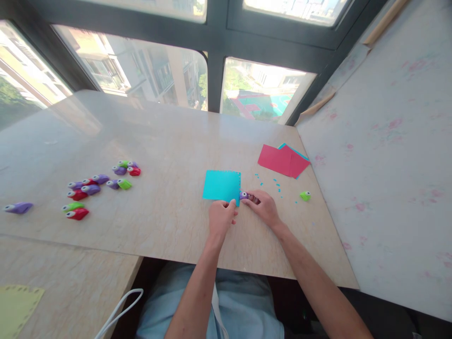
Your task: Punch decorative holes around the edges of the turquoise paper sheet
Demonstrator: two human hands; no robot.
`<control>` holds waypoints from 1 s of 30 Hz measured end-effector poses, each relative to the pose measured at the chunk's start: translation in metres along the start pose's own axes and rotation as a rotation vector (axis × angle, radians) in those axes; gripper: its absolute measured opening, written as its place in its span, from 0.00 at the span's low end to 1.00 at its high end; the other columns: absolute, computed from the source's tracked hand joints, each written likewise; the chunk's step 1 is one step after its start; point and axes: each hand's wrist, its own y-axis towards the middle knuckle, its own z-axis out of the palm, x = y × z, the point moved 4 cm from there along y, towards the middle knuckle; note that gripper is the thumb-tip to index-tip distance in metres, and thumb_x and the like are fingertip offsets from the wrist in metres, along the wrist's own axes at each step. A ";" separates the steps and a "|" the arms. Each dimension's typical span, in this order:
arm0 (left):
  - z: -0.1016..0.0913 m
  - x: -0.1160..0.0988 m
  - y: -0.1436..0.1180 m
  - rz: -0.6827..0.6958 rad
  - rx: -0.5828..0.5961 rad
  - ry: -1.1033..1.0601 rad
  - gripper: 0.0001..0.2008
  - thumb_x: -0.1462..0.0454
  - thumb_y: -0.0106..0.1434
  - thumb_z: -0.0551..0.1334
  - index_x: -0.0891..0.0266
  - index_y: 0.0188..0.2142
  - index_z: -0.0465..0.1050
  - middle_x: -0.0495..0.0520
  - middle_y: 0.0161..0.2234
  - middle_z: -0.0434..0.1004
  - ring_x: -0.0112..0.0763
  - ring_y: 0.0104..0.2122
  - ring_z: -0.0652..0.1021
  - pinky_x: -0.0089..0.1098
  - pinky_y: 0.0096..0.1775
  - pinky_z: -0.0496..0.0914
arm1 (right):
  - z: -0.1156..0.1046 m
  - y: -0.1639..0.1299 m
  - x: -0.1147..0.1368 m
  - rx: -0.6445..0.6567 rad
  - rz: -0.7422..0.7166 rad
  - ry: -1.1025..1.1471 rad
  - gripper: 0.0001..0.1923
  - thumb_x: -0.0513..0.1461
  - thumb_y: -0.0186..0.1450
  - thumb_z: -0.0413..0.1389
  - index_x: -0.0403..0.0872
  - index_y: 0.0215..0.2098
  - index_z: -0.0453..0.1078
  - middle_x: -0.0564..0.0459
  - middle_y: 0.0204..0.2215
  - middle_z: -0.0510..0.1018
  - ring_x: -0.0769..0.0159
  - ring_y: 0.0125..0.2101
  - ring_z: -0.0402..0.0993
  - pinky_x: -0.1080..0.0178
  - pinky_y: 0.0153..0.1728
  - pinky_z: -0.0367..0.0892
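The left hand [221, 215] pinches the near right corner of a flat square sheet of turquoise paper [221, 185], which lies on the smooth, marble-like table [169, 141]. The right hand [264, 206] is closed around a small purple plastic punch [244, 195], set at the right edge of the sheet. Tiny turquoise paper bits [275, 184] lie just to the right. Far right are red folded sheets [282, 161]; at left, a group of rounded punches [95, 186].

A turquoise sheet [221, 185] is lying on the beige veined table [169, 141]; red sheets [280, 160], a purple punch [244, 195], a green punch [305, 196] and purple, red, green punches [95, 186] are showing.
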 end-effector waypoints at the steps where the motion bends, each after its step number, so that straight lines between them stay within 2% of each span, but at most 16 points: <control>1: -0.001 0.001 -0.001 0.001 0.006 0.006 0.18 0.55 0.60 0.60 0.66 0.22 0.72 0.58 0.23 0.78 0.27 0.13 0.72 0.23 0.14 0.58 | 0.000 0.000 0.000 0.000 -0.002 0.000 0.19 0.52 0.64 0.58 0.47 0.42 0.78 0.50 0.30 0.78 0.64 0.31 0.71 0.62 0.37 0.66; 7: -0.003 0.002 -0.001 0.010 0.010 0.011 0.18 0.56 0.61 0.59 0.66 0.21 0.71 0.58 0.23 0.79 0.24 0.13 0.70 0.23 0.15 0.58 | -0.001 0.000 0.000 0.000 0.007 -0.007 0.19 0.53 0.64 0.58 0.47 0.41 0.78 0.50 0.29 0.78 0.64 0.30 0.71 0.62 0.36 0.66; 10: -0.003 0.002 0.003 -0.003 0.015 -0.067 0.17 0.55 0.61 0.60 0.66 0.23 0.73 0.58 0.25 0.80 0.22 0.12 0.69 0.23 0.16 0.58 | -0.001 0.000 0.001 -0.002 0.007 -0.003 0.19 0.53 0.63 0.58 0.47 0.41 0.78 0.50 0.30 0.78 0.65 0.30 0.71 0.62 0.36 0.66; 13: -0.004 0.002 0.007 -0.048 0.079 -0.118 0.17 0.54 0.60 0.61 0.66 0.27 0.75 0.59 0.27 0.81 0.22 0.12 0.68 0.23 0.16 0.57 | -0.001 0.000 0.001 -0.005 0.010 -0.005 0.19 0.52 0.63 0.59 0.47 0.41 0.78 0.50 0.30 0.78 0.65 0.30 0.71 0.62 0.36 0.66; 17: -0.004 0.005 0.001 -0.063 0.211 -0.039 0.22 0.49 0.61 0.59 0.65 0.22 0.73 0.57 0.20 0.77 0.23 0.11 0.67 0.24 0.16 0.55 | -0.001 0.000 0.001 0.003 0.012 -0.009 0.18 0.51 0.64 0.58 0.47 0.41 0.78 0.50 0.30 0.78 0.65 0.30 0.71 0.62 0.37 0.66; 19: -0.009 0.004 -0.004 0.058 0.196 0.042 0.23 0.49 0.62 0.58 0.64 0.21 0.72 0.54 0.19 0.75 0.24 0.14 0.68 0.24 0.19 0.57 | -0.001 0.001 0.001 0.005 0.013 -0.009 0.18 0.51 0.64 0.58 0.47 0.42 0.78 0.50 0.30 0.78 0.64 0.31 0.72 0.62 0.37 0.67; 21: -0.020 0.000 -0.007 0.266 0.066 0.159 0.20 0.51 0.63 0.58 0.63 0.23 0.74 0.53 0.20 0.75 0.25 0.19 0.71 0.24 0.24 0.62 | -0.001 0.001 0.000 0.002 0.014 -0.006 0.17 0.51 0.64 0.58 0.47 0.42 0.78 0.50 0.31 0.78 0.64 0.32 0.72 0.61 0.38 0.67; 23: -0.034 -0.005 -0.007 0.469 -0.086 0.312 0.14 0.55 0.63 0.59 0.61 0.29 0.77 0.54 0.27 0.78 0.30 0.28 0.75 0.28 0.33 0.68 | 0.000 0.001 0.000 0.005 0.013 -0.005 0.18 0.51 0.64 0.58 0.47 0.42 0.78 0.50 0.31 0.78 0.64 0.31 0.72 0.61 0.38 0.67; 25: -0.045 -0.010 0.000 0.637 -0.139 0.465 0.10 0.59 0.63 0.60 0.59 0.40 0.78 0.58 0.38 0.80 0.36 0.40 0.77 0.35 0.46 0.70 | 0.000 0.001 -0.001 0.012 0.014 0.006 0.19 0.51 0.64 0.59 0.47 0.44 0.78 0.50 0.30 0.78 0.64 0.31 0.71 0.61 0.38 0.67; 28: -0.049 -0.018 0.017 0.849 -0.022 0.647 0.16 0.61 0.61 0.62 0.57 0.50 0.75 0.60 0.52 0.75 0.43 0.56 0.71 0.45 0.58 0.64 | 0.000 0.000 -0.004 0.013 0.037 0.070 0.24 0.51 0.62 0.60 0.46 0.50 0.75 0.51 0.30 0.77 0.67 0.27 0.68 0.62 0.35 0.68; 30: -0.048 -0.023 0.028 0.900 0.083 0.749 0.20 0.61 0.59 0.65 0.57 0.51 0.74 0.61 0.56 0.72 0.46 0.60 0.68 0.48 0.60 0.62 | 0.000 -0.002 -0.006 0.006 0.059 0.133 0.28 0.51 0.61 0.61 0.45 0.54 0.71 0.52 0.30 0.76 0.69 0.26 0.66 0.64 0.33 0.68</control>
